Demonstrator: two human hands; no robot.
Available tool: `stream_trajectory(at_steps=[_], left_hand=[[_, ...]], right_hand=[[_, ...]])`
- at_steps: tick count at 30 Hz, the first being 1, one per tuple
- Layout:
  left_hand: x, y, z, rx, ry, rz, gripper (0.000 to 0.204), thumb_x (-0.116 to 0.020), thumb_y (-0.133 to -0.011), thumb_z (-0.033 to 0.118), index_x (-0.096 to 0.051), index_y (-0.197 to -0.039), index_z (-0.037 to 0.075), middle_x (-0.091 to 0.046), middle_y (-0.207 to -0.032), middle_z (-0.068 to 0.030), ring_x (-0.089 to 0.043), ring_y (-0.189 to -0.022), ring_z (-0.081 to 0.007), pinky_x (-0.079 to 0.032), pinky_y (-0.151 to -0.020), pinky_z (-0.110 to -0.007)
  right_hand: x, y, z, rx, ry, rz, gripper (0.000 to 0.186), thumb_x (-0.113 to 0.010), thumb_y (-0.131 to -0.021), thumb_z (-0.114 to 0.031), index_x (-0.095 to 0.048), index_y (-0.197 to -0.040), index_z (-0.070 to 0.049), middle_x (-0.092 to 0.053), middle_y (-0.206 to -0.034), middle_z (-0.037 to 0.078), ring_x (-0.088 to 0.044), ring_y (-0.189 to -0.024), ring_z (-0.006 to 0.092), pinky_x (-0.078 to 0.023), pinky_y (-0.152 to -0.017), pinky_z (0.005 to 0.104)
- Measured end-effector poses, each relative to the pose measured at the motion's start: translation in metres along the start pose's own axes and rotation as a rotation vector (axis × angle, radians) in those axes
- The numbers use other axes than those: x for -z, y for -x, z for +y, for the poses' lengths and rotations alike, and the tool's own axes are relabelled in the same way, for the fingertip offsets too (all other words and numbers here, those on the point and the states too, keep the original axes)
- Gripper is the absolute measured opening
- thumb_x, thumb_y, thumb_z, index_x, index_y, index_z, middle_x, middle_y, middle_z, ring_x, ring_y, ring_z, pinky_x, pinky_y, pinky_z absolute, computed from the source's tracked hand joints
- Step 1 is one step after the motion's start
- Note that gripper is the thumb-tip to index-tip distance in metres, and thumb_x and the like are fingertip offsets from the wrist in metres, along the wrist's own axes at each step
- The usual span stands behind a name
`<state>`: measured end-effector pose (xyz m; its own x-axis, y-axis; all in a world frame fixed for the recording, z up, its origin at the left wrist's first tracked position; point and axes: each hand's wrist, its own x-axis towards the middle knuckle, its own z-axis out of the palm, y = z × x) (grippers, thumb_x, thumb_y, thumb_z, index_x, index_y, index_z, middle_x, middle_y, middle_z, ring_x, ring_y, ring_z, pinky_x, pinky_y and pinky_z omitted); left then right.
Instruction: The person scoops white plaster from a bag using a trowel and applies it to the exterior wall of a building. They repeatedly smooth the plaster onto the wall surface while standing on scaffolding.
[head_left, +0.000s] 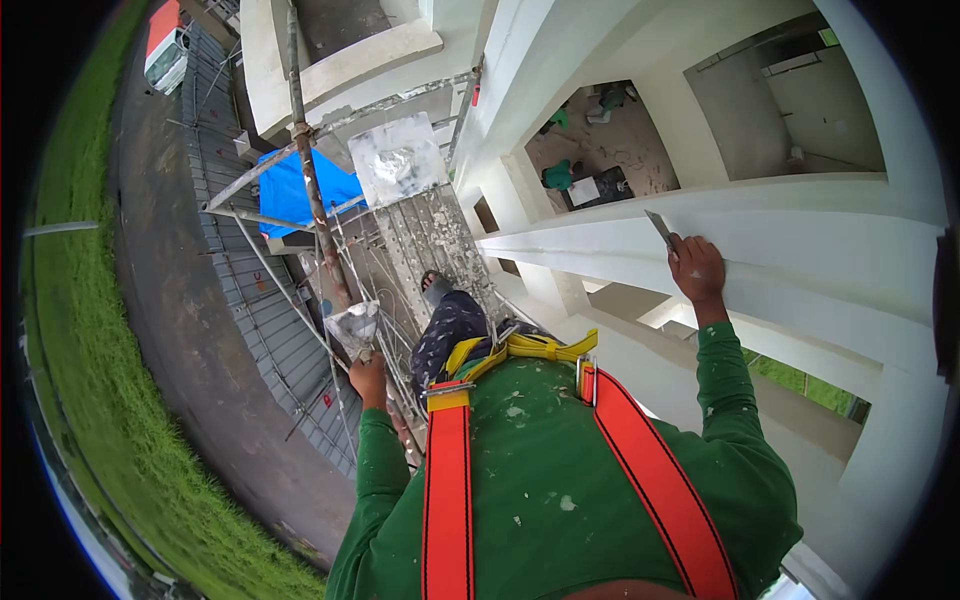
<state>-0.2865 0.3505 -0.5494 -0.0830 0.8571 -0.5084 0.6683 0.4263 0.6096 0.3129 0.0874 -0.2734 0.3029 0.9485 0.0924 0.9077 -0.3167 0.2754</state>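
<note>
My left hand (366,378) grips a wide plastering trowel (351,322) loaded with pale filler, beside a rusty scaffold pole (314,205). My right hand (697,268) is closed on a narrow metal putty knife (659,228), resting at the white wall ledge (790,225). A yellow and orange safety harness (448,500) crosses my paint-spotted green shirt. Beyond my sandalled foot (436,285) is a splattered plank walkway (410,235), with a pale board (398,158) holding a lump of filler.
Scaffold tubes (250,174) and a blue tarp (300,178) are at left. Below lie a corrugated metal fence (240,290), a dark road (175,300) and grass (70,260). Workers in green (558,173) are visible through an opening at upper right, beside another window opening (820,115).
</note>
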Motion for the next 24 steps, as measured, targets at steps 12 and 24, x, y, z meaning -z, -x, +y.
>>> stream_trajectory(at_steps=[12, 24], left_hand=[[-0.012, -0.196, 0.099, -0.383, -0.242, -0.006, 0.04, -0.07, -0.087, 0.038, -0.07, -0.095, -0.002, -0.07, -0.081, -0.0221, -0.067, -0.076, -0.0409, -0.051, -0.069, -0.047], [-0.136, -0.435, 0.172, -0.776, -0.383, 0.061, 0.022, -0.066, -0.09, 0.026, -0.068, -0.1, 0.006, -0.069, -0.095, -0.0181, -0.066, -0.086, -0.0416, -0.052, -0.073, -0.049]], right_hand=[[-0.028, -0.03, -0.02, -0.179, -0.037, 0.098, 0.012, -0.064, -0.085, -0.014, -0.066, -0.093, -0.006, -0.057, -0.08, 0.008, -0.059, -0.074, 0.0253, -0.047, -0.065, 0.0412], [-0.51, -0.249, -0.282, -0.725, -0.79, -0.305, 0.034, -0.063, -0.084, -0.025, -0.066, -0.102, 0.004, -0.069, -0.096, 0.027, -0.065, -0.093, 0.0462, -0.051, -0.084, 0.0488]])
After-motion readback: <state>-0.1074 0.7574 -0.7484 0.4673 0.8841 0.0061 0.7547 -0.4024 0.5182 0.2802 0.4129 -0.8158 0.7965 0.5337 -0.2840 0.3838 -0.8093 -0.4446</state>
